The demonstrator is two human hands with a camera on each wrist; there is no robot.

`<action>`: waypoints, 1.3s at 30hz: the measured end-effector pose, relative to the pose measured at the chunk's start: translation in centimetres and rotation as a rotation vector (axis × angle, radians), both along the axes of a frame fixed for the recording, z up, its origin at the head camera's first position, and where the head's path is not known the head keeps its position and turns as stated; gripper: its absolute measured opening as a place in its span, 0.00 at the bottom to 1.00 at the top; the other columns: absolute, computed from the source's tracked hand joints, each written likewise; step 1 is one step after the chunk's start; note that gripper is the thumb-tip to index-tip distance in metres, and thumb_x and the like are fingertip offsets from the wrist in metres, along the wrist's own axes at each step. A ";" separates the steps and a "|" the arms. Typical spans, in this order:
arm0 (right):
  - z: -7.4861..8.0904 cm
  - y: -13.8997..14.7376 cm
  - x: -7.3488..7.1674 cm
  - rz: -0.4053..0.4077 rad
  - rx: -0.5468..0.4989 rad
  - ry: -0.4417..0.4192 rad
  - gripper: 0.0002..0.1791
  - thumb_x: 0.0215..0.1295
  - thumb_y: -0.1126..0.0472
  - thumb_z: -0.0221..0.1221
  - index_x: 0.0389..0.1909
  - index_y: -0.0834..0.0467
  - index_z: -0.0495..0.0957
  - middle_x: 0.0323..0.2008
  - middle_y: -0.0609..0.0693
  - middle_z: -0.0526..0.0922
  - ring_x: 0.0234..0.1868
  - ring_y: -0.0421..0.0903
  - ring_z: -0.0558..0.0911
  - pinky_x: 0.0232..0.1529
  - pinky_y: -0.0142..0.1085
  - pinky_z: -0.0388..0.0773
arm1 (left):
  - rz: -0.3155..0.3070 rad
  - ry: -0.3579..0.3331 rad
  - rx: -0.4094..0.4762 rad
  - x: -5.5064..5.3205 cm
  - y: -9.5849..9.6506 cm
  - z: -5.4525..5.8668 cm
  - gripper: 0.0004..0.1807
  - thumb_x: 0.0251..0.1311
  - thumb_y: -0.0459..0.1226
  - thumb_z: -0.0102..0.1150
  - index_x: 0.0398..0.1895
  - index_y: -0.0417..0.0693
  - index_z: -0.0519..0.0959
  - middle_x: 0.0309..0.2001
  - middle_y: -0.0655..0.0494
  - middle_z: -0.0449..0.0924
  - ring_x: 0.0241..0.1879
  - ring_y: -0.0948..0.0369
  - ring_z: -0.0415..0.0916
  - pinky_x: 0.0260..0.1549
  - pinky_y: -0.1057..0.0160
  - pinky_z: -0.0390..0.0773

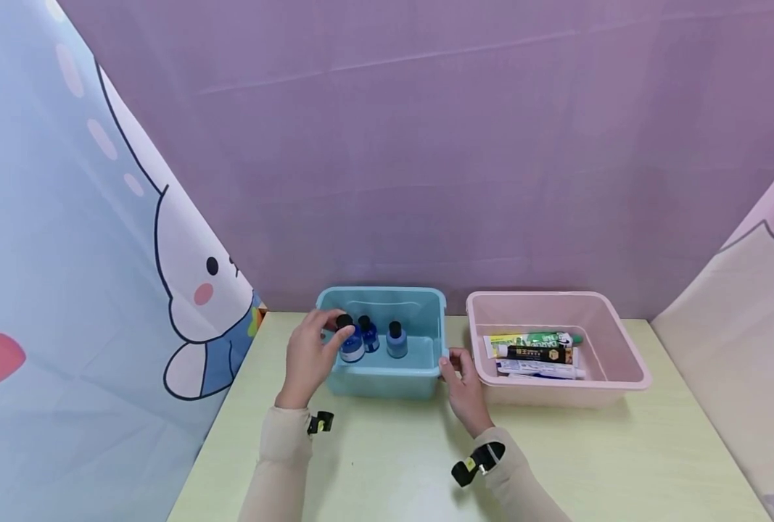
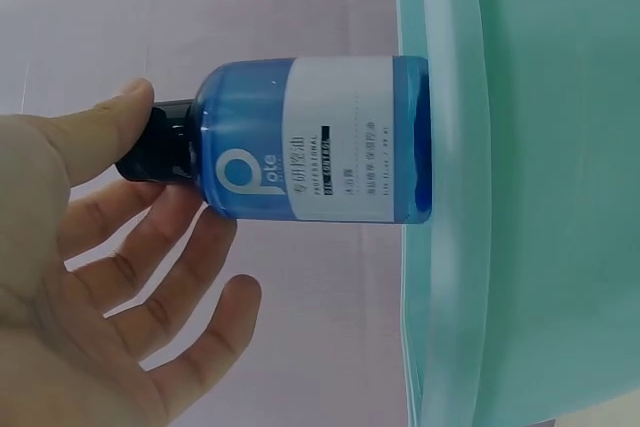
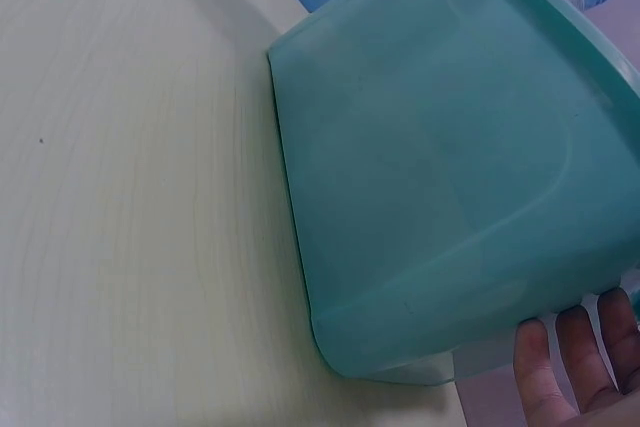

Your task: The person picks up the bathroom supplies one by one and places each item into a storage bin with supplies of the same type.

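Note:
My left hand (image 1: 310, 354) pinches the black cap of a blue bottle (image 2: 340, 139) between thumb and fingers. In the left wrist view its white label faces the camera, and its base shows just at the rim of the teal bin (image 2: 455, 277). Two more blue bottles with black caps, one dark (image 1: 370, 338) and one lighter (image 1: 396, 344), stand inside the bin, to the right of the held one. At the bin's front right corner my right hand (image 1: 466, 391) holds the rim, its fingers (image 3: 585, 352) against the side wall.
Right of the teal bin stands a pink bin (image 1: 556, 395) with several toothpaste-like tubes (image 1: 537, 354) lying in it. Both bins are on a pale table (image 1: 387, 464), close to a purple curtain (image 1: 426, 159). Printed cloths (image 1: 67, 254) hang at the sides.

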State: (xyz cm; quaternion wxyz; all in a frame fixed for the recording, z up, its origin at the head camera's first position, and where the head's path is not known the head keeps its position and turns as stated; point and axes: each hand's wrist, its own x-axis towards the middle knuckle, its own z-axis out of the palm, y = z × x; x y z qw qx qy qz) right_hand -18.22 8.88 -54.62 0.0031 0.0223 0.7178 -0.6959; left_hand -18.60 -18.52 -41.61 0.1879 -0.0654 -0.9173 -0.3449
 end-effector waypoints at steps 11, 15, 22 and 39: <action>0.6 0.0 0.1 0.018 0.002 -0.032 0.20 0.81 0.58 0.49 0.65 0.64 0.66 0.55 0.57 0.72 0.53 0.46 0.72 0.52 0.30 0.79 | 0.017 -0.130 -0.091 -1.3 -0.2 0.2 0.22 0.66 0.50 0.66 0.57 0.48 0.82 0.47 0.50 0.82 0.46 0.51 0.80 0.45 0.50 0.82; 0.5 0.0 0.2 0.011 0.001 -0.010 0.20 0.81 0.54 0.50 0.65 0.62 0.67 0.56 0.56 0.73 0.53 0.46 0.72 0.55 0.35 0.80 | 0.013 -0.129 -0.150 -1.8 -0.4 0.1 0.21 0.66 0.49 0.66 0.57 0.48 0.82 0.45 0.51 0.83 0.44 0.54 0.81 0.42 0.50 0.82; 0.4 0.0 0.3 0.012 -0.003 0.006 0.21 0.81 0.52 0.50 0.64 0.62 0.67 0.56 0.56 0.73 0.53 0.46 0.72 0.54 0.35 0.80 | 0.016 -0.178 -0.214 -2.7 -0.8 0.1 0.21 0.66 0.50 0.66 0.57 0.49 0.83 0.46 0.51 0.85 0.44 0.54 0.83 0.41 0.50 0.84; 0.3 0.0 0.3 0.010 -0.001 0.007 0.21 0.81 0.53 0.50 0.65 0.62 0.67 0.56 0.56 0.73 0.53 0.46 0.73 0.56 0.39 0.81 | -0.029 -0.280 -0.342 -4.6 -1.5 0.7 0.16 0.66 0.47 0.68 0.50 0.48 0.85 0.45 0.51 0.87 0.39 0.54 0.83 0.38 0.50 0.85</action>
